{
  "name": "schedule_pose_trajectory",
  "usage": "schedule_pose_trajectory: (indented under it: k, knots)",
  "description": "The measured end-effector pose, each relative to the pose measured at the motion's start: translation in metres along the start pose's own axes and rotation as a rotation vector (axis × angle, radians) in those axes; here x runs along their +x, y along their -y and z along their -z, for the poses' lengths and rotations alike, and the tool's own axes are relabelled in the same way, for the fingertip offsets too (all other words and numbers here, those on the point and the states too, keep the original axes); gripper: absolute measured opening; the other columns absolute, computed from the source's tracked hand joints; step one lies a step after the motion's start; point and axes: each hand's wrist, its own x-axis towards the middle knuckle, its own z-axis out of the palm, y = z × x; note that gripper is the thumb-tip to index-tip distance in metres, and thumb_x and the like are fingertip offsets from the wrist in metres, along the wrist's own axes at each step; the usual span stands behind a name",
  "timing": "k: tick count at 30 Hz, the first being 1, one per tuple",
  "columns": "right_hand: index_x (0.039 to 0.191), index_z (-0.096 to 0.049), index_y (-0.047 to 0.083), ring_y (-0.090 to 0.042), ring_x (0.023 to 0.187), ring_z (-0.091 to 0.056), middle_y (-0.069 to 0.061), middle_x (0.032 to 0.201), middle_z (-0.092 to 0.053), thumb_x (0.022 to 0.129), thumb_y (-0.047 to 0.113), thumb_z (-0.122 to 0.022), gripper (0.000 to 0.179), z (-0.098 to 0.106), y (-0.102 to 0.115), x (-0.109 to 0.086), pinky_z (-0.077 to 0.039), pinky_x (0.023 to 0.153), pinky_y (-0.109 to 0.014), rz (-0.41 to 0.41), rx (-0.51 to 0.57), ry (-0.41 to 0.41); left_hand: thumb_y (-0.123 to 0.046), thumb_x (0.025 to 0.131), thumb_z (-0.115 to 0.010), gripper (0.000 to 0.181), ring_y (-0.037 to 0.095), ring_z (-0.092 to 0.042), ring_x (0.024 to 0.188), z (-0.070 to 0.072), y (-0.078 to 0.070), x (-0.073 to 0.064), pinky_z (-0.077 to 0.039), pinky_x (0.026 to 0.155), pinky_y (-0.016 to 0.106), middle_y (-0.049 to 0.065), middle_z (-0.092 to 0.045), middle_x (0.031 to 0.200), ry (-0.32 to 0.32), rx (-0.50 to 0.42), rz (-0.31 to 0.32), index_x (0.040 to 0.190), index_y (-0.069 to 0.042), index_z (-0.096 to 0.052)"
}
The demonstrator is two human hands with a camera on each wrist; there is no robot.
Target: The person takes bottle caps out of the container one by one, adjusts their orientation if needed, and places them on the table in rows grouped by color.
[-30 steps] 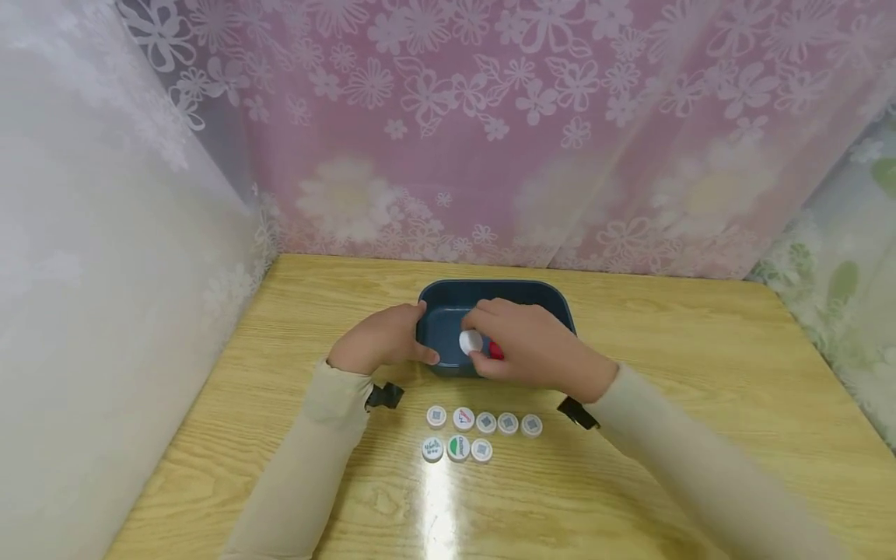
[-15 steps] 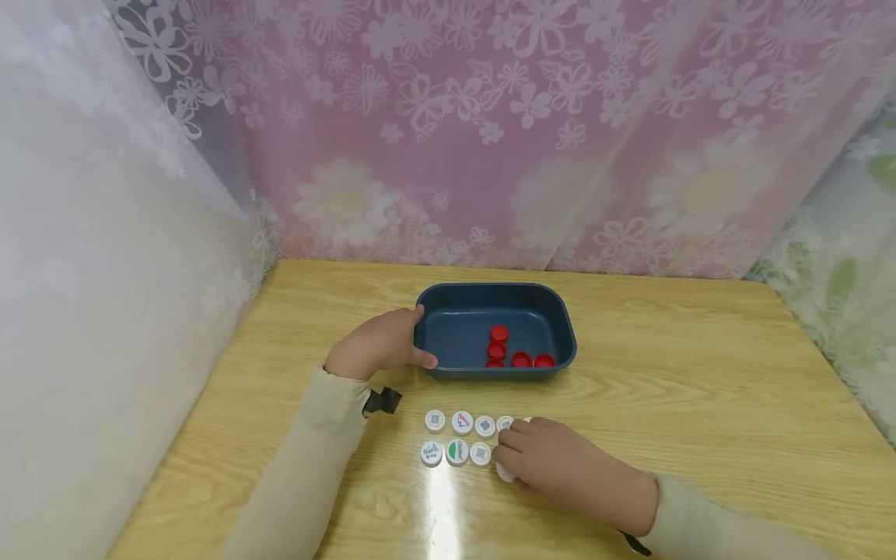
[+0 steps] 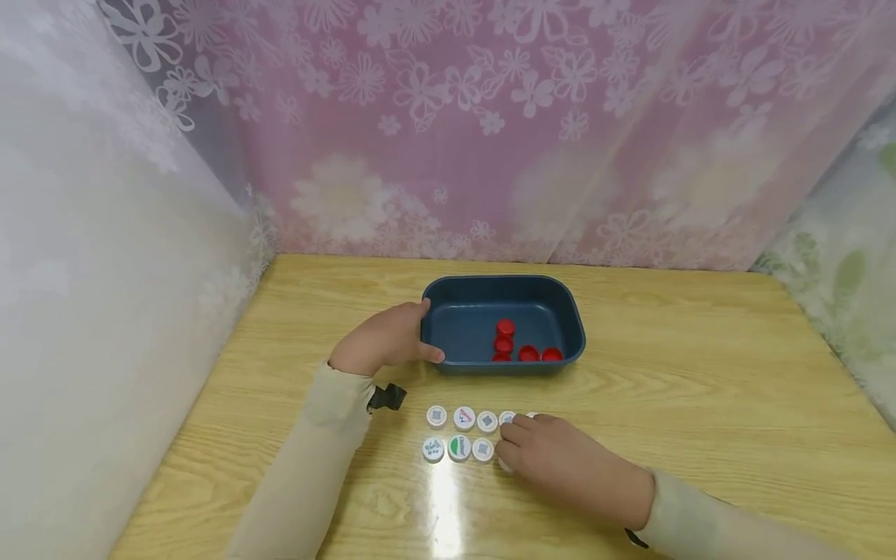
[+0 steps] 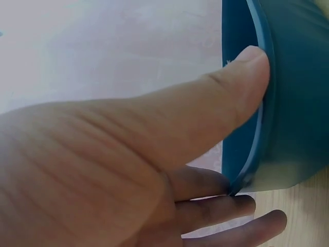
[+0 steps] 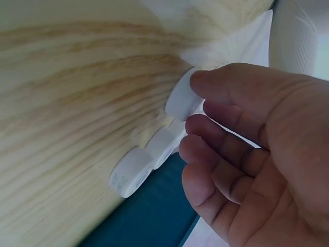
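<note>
My left hand (image 3: 385,338) holds the left end of a dark blue plastic basin (image 3: 458,330). In the left wrist view its thumb (image 4: 226,90) presses the rim while the fingers lie along the outside. My right hand (image 3: 570,467) is low over the table, pinching a white bottle cap (image 5: 184,96) between thumb and forefinger. That cap stands at the right end of the front row, largely covered by the hand in the head view. Other white bottle caps (image 3: 459,448) with printed tops form two rows. Several red bottle caps (image 3: 505,327) lie inside the basin.
The wood-grain table (image 3: 672,350) carries the basin and both rows. A pink floral curtain (image 3: 434,155) hangs behind its back edge, with pale cloth (image 3: 126,272) on the left and more floral cloth (image 3: 847,272) on the right.
My right hand has left the basin with the white bottle cap and come down to the front row's right end, uncovering the red caps. The left hand stays at the basin.
</note>
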Motion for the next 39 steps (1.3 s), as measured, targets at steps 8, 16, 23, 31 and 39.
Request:
schedule_pose_trajectory:
  k: [8,16,23,31,39]
  knots:
    - [0.078,-0.062,0.020,-0.007,0.072,-0.043,0.010,0.079,-0.047,0.087,0.017,-0.082,0.022,-0.001,-0.010,0.001,-0.043,0.060,-0.021,-0.004,0.096,-0.005,-0.042,0.090,-0.081,0.103,0.029,-0.031,0.154,0.002,0.001,-0.001,-0.034,0.122,0.048,0.008,-0.027,0.170,0.003,-0.003,0.037,0.167,-0.012,-0.019]
    - [0.074,-0.059,0.027,-0.001,0.065,-0.035,0.016,0.071,-0.037,0.093,0.022,-0.075,0.026,0.007,-0.027,0.014,-0.035,0.058,-0.017,-0.035,0.290,-0.129,-0.042,0.089,-0.082,0.104,0.028,-0.032,0.153,0.006,-0.001,0.004,-0.035,0.121,0.048,0.007,-0.027,0.170,-0.006,0.011,0.033,0.167,-0.012,-0.020]
    - [0.081,-0.072,0.023,-0.001,0.068,-0.049,0.016,0.080,-0.057,0.089,0.015,-0.078,0.013,0.024,-0.057,0.024,-0.043,0.058,-0.017,-0.144,0.393,-0.286,-0.044,0.091,-0.080,0.102,0.029,-0.031,0.154,0.005,-0.001,-0.002,-0.033,0.122,0.049,0.008,-0.028,0.170,0.009,0.015,0.051,0.167,-0.014,-0.019]
    - [0.083,-0.072,0.024,-0.002,0.068,-0.051,0.014,0.083,-0.060,0.090,0.013,-0.077,0.013,0.027,-0.082,0.030,-0.046,0.057,-0.020,-0.249,0.389,-0.377,-0.043,0.091,-0.080,0.097,0.031,-0.031,0.154,0.012,0.004,-0.026,-0.033,0.121,0.051,0.011,-0.032,0.167,-0.105,0.002,0.033,0.166,-0.014,-0.026]
    - [0.103,-0.072,0.015,-0.010,0.072,-0.055,0.009,0.090,-0.063,0.093,0.017,-0.074,0.010,0.007,-0.101,0.020,-0.048,0.060,-0.025,-0.443,0.388,-0.284,-0.044,0.091,-0.080,0.096,0.029,-0.033,0.153,0.005,0.001,-0.018,-0.036,0.120,0.051,0.008,-0.033,0.167,-0.051,-0.007,0.058,0.166,-0.016,-0.026]
